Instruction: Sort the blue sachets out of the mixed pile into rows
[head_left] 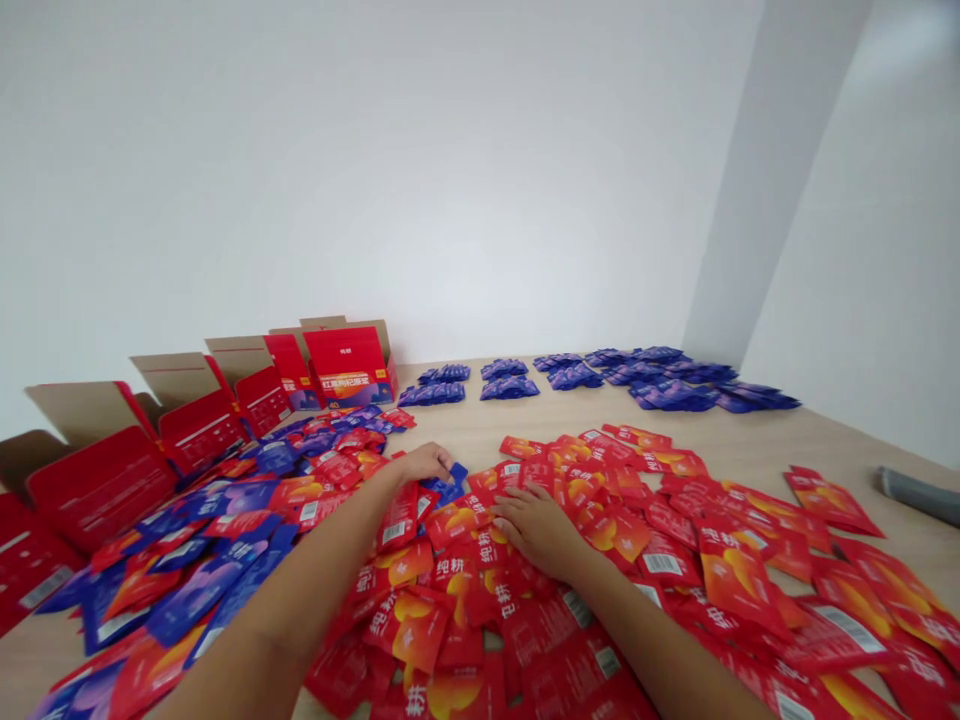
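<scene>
Open red boxes (pixel 196 427) line the left side, beside a mixed heap (pixel 217 550) of red and blue sachets. The left hand (pixel 424 463) pinches a blue sachet (pixel 448 489) at the middle. Just right, the right hand (pixel 535 527) lies loosely spread on red sachets (pixel 409 628); blue stacks (pixel 667 394) sit far right.

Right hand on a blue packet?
No, the right hand lies on red packets; a blue packet is at the left hand.

Red sachets (pixel 450 570) and blue sachets (pixel 510 387) look like glossy, slick plastic film. The cartons (pixel 349 360) are smooth printed cardboard, matt brown inside. Tabletop (pixel 472 428)'s kinda matt, smooth wood-look.
</scene>
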